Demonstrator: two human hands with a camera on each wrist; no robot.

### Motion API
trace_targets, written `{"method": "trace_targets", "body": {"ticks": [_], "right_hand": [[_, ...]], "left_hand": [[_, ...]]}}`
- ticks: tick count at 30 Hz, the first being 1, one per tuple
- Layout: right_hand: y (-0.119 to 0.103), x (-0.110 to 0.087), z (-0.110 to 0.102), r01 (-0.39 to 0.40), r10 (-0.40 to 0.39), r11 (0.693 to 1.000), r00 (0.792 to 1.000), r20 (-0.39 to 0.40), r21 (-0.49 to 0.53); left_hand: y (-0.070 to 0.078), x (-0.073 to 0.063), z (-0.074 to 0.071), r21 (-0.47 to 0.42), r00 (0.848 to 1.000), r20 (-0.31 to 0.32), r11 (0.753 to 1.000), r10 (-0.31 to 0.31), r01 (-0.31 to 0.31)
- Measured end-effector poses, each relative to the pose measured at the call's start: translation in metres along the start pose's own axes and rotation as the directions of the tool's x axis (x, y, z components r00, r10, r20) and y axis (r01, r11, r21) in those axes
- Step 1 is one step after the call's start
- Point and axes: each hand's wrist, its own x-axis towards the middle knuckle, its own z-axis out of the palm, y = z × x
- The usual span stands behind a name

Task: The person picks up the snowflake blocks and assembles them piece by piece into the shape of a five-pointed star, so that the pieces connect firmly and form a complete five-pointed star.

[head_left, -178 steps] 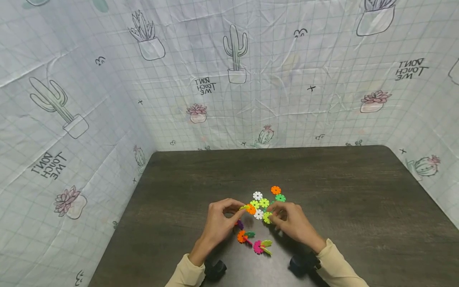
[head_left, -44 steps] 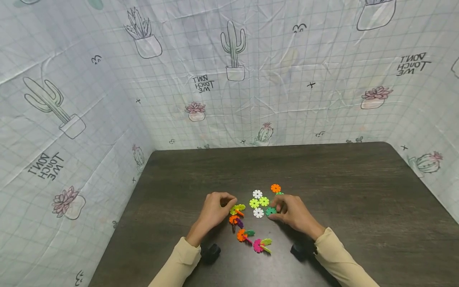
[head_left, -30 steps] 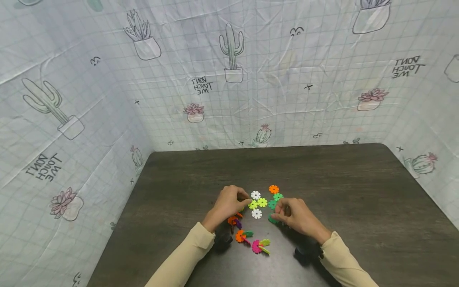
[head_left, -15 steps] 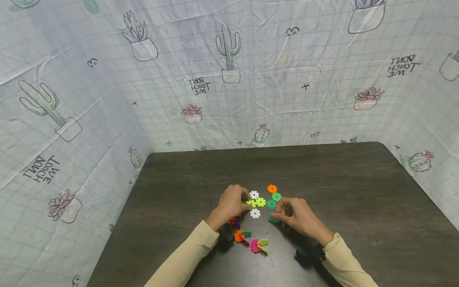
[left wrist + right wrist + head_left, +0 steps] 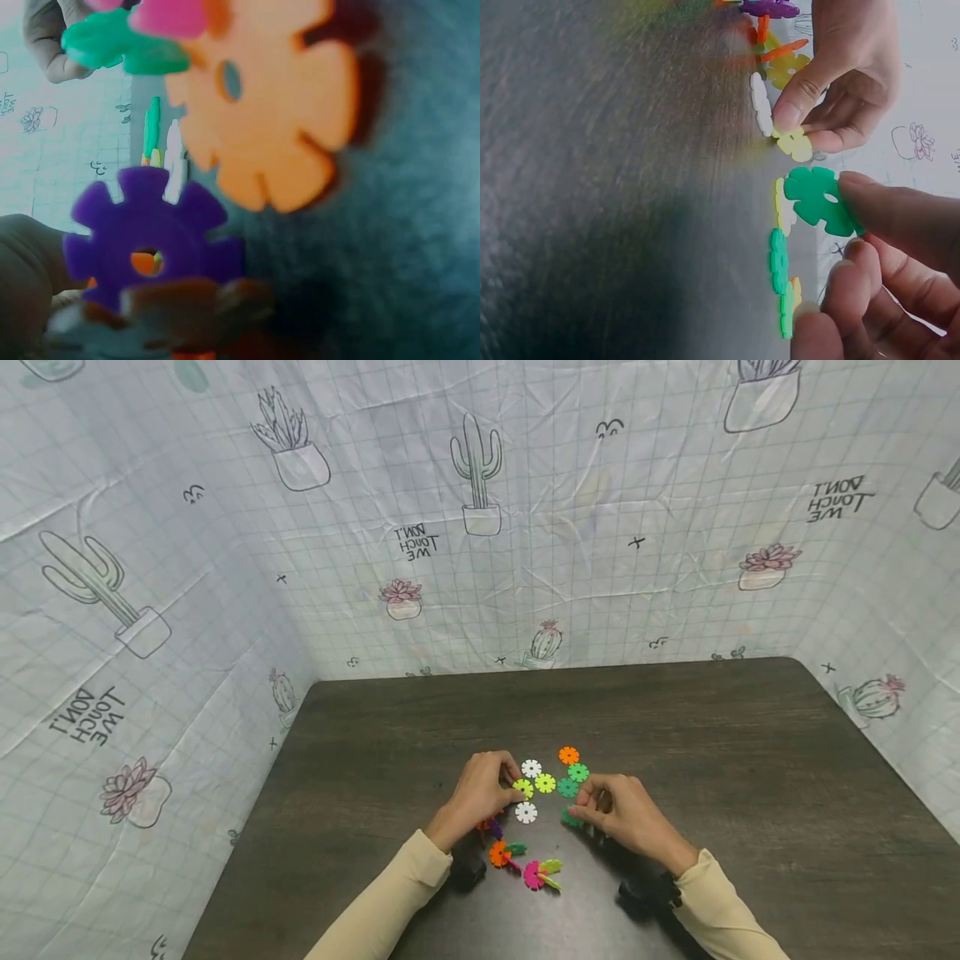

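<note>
My left hand (image 5: 483, 789) pinches a yellow-green notched plastic disc (image 5: 523, 789) between thumb and fingertips. In the right wrist view that disc (image 5: 795, 145) is tipped up beside a flat white disc (image 5: 760, 105). My right hand (image 5: 618, 814) holds a green notched disc (image 5: 817, 199) by its edge, face tilted up off the table. Flat between and behind the hands lie another yellow-green disc (image 5: 545, 783), a white one (image 5: 531, 768), two green ones and an orange one (image 5: 569, 755). A purple disc (image 5: 150, 232) looms large in the left wrist view.
Joined disc clusters lie on the dark wooden table (image 5: 675, 718) nearer me: an orange one (image 5: 498, 854) with green and pink pieces, and a pink one (image 5: 534, 875) with yellow-green pieces. An orange-purple cluster (image 5: 495, 828) is partly hidden by my left hand. Printed cloth (image 5: 570, 568) surrounds the table.
My left hand has set a yellow-green and orange cluster down at left, then moved right and picked up a loose yellow-green disc. My right hand has taken the green disc; the near white disc shifted slightly left.
</note>
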Motion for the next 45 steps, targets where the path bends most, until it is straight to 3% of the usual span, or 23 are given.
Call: {"method": "trace_targets", "body": {"ticks": [11,17,21,30,39,45], "right_hand": [[0.001,-0.002,0.006,-0.046,0.046,0.999,0.999,-0.007,0.01],[0.001,-0.003,0.007,-0.051,0.053,0.996,0.998,-0.023,0.077],[-0.002,-0.002,0.005,-0.058,0.065,0.985,0.997,-0.042,0.165],[-0.016,0.003,0.003,-0.007,0.025,0.979,0.996,-0.086,0.205],[-0.029,0.004,0.006,-0.011,0.029,0.944,0.998,-0.048,0.331],[-0.031,0.003,0.008,-0.031,0.044,0.94,0.998,-0.033,0.339]], "left_hand": [[-0.006,-0.014,0.004,-0.15,0.994,-0.078,0.985,0.071,-0.082],[-0.004,-0.024,0.001,-0.183,0.971,-0.2,0.968,0.134,-0.171],[0.001,-0.031,-0.004,-0.179,0.958,-0.235,0.962,0.162,-0.207],[0.009,-0.045,-0.009,-0.238,0.951,-0.251,0.94,0.183,-0.244],[0.008,-0.05,-0.004,-0.276,0.952,-0.239,0.927,0.191,-0.255],[0.009,-0.053,0.0,-0.305,0.944,-0.248,0.908,0.216,-0.287]]}}
